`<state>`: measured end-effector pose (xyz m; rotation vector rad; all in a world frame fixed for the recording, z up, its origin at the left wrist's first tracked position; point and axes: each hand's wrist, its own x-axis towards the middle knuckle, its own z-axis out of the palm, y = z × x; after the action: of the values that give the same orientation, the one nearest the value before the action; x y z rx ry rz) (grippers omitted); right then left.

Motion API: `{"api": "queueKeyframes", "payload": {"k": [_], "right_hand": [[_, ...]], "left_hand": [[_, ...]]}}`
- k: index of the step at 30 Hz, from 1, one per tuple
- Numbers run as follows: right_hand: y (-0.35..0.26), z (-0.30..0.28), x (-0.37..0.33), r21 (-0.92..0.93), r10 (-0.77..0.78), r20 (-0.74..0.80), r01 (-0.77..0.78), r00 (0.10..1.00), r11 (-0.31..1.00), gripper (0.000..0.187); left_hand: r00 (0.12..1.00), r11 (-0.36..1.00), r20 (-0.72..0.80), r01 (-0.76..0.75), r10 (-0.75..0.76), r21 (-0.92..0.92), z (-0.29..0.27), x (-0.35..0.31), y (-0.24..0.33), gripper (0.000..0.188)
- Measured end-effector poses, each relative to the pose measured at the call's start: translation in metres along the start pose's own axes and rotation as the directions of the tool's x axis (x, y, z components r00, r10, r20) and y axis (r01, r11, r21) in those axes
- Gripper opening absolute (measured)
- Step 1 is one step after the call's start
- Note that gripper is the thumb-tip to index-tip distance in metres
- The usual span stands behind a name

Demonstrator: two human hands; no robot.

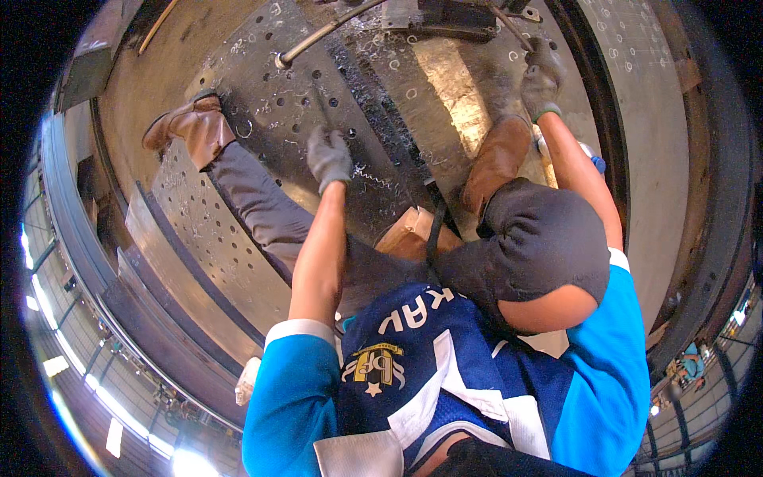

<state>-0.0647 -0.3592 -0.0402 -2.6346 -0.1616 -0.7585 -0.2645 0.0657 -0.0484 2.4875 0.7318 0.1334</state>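
My left hand [328,159], in a grey glove, is closed just above a steel plate [262,127] drilled with several round holes. A thin dark streak shows past its fingers, too blurred to name. Farther to the right, my right hand [544,75], also gloved, is wrapped round the end of a metal lever [510,28] that runs up to a dark machine [445,17] at the top edge. Another metal rod [326,33] with a rounded end sticks out to the left of that machine. Curly metal shavings [377,176] lie on the plate between my hands.
My boots rest on the plates, the left boot [195,127] stretched out and the right boot [497,159] bent close in. A wooden block [413,234] sits under me. More perforated plate [211,215] and long steel beams [159,278] lie to the left. A dark beam edge [604,103] runs along the right.
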Motion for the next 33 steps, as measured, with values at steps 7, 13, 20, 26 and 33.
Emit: {"api": "queueKeyframes", "payload": {"k": [7, 13, 20, 26, 33], "right_hand": [[-0.018, -0.014, 0.013, -0.045, -0.032, -0.036, 0.030, 0.999, 0.999, 0.028], [-0.028, -0.031, 0.021, -0.027, 0.131, 0.228, -0.128, 0.965, 0.991, 0.034], [-0.031, -0.006, 0.002, 0.181, 0.077, 0.128, -0.099, 0.989, 0.978, 0.037], [-0.014, 0.008, -0.004, 0.282, 0.124, 0.161, -0.166, 0.979, 0.945, 0.031], [-0.020, 0.005, -0.002, 0.313, 0.081, 0.036, -0.089, 0.996, 0.946, 0.028]], "left_hand": [[0.764, 0.833, 0.469, -0.544, 0.443, 0.099, 0.058, 0.033, 0.087, 0.041], [0.900, 0.931, 0.367, -0.317, 0.235, 0.180, 0.030, 0.087, 0.016, 0.036], [0.872, 0.906, 0.380, -0.390, 0.308, 0.161, 0.001, 0.084, -0.018, 0.051], [0.733, 0.872, 0.544, -0.489, 0.407, 0.007, 0.039, 0.154, 0.013, 0.056], [0.977, 0.992, 0.200, 0.054, -0.077, 0.118, 0.041, 0.195, 0.054, 0.052]]}}
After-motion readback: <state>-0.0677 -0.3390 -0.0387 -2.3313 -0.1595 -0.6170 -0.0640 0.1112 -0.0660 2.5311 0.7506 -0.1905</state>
